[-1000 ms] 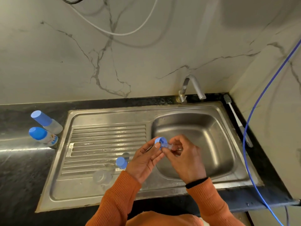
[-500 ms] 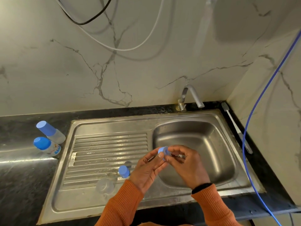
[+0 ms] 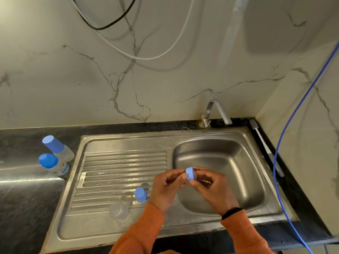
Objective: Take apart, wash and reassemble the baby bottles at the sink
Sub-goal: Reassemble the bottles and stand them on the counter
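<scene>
Blue bottle ring [image 3: 190, 173], small rigid plastic, likely light and slick when wet, held over the sink [image 3: 220, 136] basin, pinched at its rim by left hand [image 3: 166, 187] and right hand [image 3: 213, 189]; best gripped round the outer band

Over the sink [image 3: 216, 133] basin, the left hand [image 3: 166, 189] and right hand [image 3: 214, 191] pinch a blue bottle ring [image 3: 190, 173] between their fingers [image 3: 184, 176] — two capped baby bottles [image 3: 55, 158] stand on the dark tabletop [image 3: 23, 208], left.
</scene>
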`<state>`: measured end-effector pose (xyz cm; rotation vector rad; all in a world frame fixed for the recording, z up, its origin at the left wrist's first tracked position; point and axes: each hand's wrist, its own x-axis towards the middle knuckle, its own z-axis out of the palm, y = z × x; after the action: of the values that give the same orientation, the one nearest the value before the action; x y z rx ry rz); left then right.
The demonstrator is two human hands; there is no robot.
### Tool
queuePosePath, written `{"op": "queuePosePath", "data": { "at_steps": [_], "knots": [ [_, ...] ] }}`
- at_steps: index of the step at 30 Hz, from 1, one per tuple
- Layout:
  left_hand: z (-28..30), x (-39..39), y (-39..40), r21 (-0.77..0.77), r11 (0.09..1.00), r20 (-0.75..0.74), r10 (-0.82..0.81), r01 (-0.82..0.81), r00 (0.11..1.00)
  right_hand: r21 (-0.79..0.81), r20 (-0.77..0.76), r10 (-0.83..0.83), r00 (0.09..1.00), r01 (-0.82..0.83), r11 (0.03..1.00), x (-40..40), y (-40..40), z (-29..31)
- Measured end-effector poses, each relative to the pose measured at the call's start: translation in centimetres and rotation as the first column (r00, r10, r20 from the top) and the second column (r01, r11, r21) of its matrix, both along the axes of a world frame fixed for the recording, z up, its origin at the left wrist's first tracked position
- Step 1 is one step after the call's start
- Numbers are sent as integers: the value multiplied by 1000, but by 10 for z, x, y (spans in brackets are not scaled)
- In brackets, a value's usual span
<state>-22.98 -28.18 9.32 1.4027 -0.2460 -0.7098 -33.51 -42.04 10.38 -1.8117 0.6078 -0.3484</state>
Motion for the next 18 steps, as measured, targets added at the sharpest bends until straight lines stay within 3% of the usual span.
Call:
{"op": "queuePosePath", "data": {
  "at_steps": [2,10,14,18],
  "knots": [
    [-1,1,0,17,1000,68,-1,0,998,38,8,7,1000,-8,999,-1,-1,-1],
    [-3,3,-3,76,997,92,10,-17,996,251,53,24,998,-36,967,3,-2,-10],
    [2,5,1,233,972,422,-67,-37,904,316,31,-32,999,20,949,3,-12,-13],
    [12,2,1,288,958,676,-197,-8,710,226,8,148,989,-146,963,2,-21,-3]
  ]
}}
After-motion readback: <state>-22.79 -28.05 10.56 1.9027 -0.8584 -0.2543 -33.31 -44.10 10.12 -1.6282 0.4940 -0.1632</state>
